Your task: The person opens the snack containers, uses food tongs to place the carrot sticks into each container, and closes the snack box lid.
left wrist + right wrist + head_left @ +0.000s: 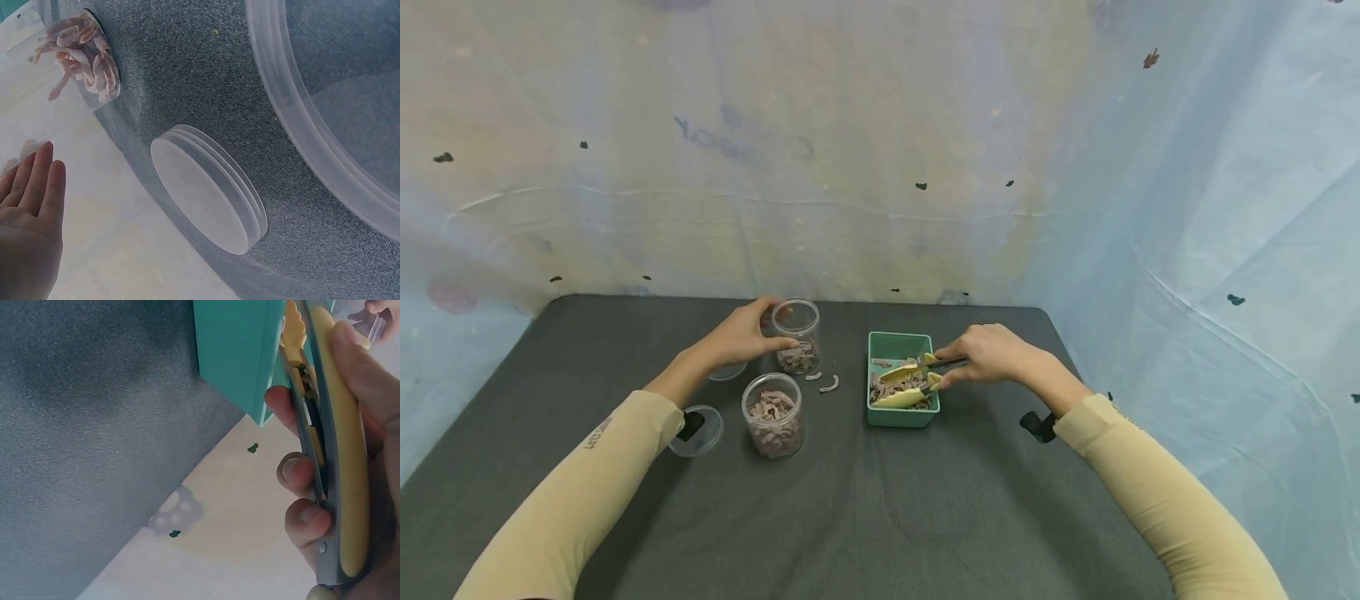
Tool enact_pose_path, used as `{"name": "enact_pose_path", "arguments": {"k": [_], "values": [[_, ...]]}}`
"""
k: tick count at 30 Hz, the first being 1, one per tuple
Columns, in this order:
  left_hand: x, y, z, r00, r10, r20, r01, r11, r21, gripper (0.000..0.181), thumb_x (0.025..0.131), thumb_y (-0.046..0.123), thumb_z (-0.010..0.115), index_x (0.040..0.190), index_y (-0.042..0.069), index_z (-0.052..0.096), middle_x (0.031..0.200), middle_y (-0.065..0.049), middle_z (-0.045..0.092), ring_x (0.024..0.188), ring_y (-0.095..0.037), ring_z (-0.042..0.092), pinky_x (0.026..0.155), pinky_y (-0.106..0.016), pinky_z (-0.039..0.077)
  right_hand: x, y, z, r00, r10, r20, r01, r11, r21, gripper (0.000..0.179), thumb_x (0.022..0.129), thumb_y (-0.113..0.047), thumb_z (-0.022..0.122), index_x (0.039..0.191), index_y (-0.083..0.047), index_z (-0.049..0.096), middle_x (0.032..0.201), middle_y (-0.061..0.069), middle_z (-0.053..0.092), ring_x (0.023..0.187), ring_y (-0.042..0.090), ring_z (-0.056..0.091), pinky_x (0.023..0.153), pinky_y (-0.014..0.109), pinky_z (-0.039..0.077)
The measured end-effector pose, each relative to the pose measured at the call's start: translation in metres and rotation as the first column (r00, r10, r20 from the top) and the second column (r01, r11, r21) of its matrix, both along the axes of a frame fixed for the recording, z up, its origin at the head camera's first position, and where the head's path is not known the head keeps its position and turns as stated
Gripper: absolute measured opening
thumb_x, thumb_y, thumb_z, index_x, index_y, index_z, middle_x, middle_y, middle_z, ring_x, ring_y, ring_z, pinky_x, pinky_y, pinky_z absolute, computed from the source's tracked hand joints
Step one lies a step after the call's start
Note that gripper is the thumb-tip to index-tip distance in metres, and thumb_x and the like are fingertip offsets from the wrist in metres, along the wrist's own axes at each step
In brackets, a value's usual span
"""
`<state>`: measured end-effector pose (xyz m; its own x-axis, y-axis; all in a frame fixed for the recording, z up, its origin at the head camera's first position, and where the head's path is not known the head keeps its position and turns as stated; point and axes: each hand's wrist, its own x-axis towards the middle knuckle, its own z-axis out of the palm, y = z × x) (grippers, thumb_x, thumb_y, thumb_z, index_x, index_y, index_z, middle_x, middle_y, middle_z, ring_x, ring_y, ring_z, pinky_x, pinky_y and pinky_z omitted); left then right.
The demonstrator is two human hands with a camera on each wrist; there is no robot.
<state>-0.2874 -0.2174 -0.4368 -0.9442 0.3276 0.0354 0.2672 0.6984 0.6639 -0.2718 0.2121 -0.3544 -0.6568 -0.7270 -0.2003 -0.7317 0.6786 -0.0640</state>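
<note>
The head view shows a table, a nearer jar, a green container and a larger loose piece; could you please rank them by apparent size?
Table (largest)
Green container
Nearer jar
Larger loose piece (smallest)

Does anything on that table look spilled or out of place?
Yes, two small curled pieces lie loose on the dark cloth, near the foot of the far clear jar. They look spilled, probably, because similar pieces sit inside that jar, the nearer jar and the green box.

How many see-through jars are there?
2. The far jar is at the left hand; the near jar stands just in front of it. No others show.
</note>
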Motion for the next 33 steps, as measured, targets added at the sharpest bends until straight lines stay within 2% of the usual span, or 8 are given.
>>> {"name": "enact_pose_path", "arguments": {"k": [8, 18, 21, 26, 29, 33], "values": [[0.0, 0.003, 0.002, 1.0, -0.001, 0.002, 0.001, 1.0, 0.004, 0.082, 0.095, 0.041, 0.078, 0.156, 0.004, 0.038, 0.148, -0.017, 0.053, 0.132, -0.042, 0.05, 0.104, -0.061, 0.043, 0.002, 0.009, -0.003, 1.0, -0.007, -0.001, 0.007, 0.997, -0.072, 0.056, 0.09, -0.05, 0.078, 0.132, -0.013, 0.074, 0.12, 0.007, 0.076, 0.094, 0.02, 0.076, 0.075, 0.04, 0.061], [-0.001, 0.004, 0.003, 1.0, -0.008, 0.015, 0.007, 1.0, 0.013, 0.084, 0.095, 0.043, 0.078, 0.157, 0.005, 0.037, 0.149, -0.016, 0.052, 0.137, -0.044, 0.047, 0.109, -0.061, 0.042, 0.007, 0.02, -0.004, 1.0, -0.003, -0.029, -0.001, 0.991, -0.131, 0.055, 0.09, -0.048, 0.078, 0.131, -0.012, 0.075, 0.12, 0.006, 0.076, 0.091, 0.019, 0.076, 0.07, 0.037, 0.06], [-0.001, 0.003, 0.003, 1.0, -0.004, 0.022, 0.003, 1.0, 0.016, 0.083, 0.095, 0.042, 0.078, 0.157, 0.005, 0.037, 0.15, -0.016, 0.052, 0.139, -0.045, 0.045, 0.11, -0.061, 0.041, 0.008, 0.022, -0.004, 0.999, -0.001, -0.036, -0.004, 0.989, -0.145, 0.055, 0.09, -0.05, 0.077, 0.131, -0.012, 0.075, 0.119, 0.006, 0.077, 0.087, 0.017, 0.075, 0.065, 0.033, 0.057], [-0.004, 0.0, 0.002, 1.0, -0.004, 0.024, 0.004, 1.0, 0.018, 0.085, 0.094, 0.047, 0.078, 0.157, 0.006, 0.037, 0.151, -0.016, 0.051, 0.14, -0.045, 0.044, 0.111, -0.061, 0.04, 0.009, 0.027, -0.005, 0.998, -0.015, -0.053, 0.006, 0.986, -0.169, 0.054, 0.09, -0.048, 0.078, 0.131, -0.012, 0.075, 0.117, 0.006, 0.077, 0.072, 0.009, 0.07, 0.054, 0.027, 0.046], [-0.005, 0.0, 0.0, 1.0, -0.002, 0.021, 0.002, 1.0, 0.015, 0.085, 0.094, 0.048, 0.078, 0.156, 0.006, 0.038, 0.151, -0.016, 0.051, 0.14, -0.045, 0.044, 0.112, -0.06, 0.04, 0.011, 0.03, -0.005, 0.998, -0.025, -0.062, 0.013, 0.983, -0.184, 0.053, 0.09, -0.047, 0.078, 0.131, -0.013, 0.075, 0.117, 0.006, 0.077, 0.07, 0.008, 0.068, 0.054, 0.027, 0.045], [-0.005, -0.001, -0.001, 1.0, 0.003, 0.021, -0.003, 1.0, 0.011, 0.081, 0.095, 0.043, 0.078, 0.155, 0.006, 0.039, 0.15, -0.017, 0.051, 0.14, -0.046, 0.044, 0.112, -0.061, 0.039, 0.013, 0.034, -0.006, 0.996, -0.038, -0.08, 0.02, 0.976, -0.218, 0.051, 0.09, -0.044, 0.079, 0.13, -0.012, 0.075, 0.118, 0.006, 0.077, 0.076, 0.012, 0.071, 0.057, 0.028, 0.047]]}}
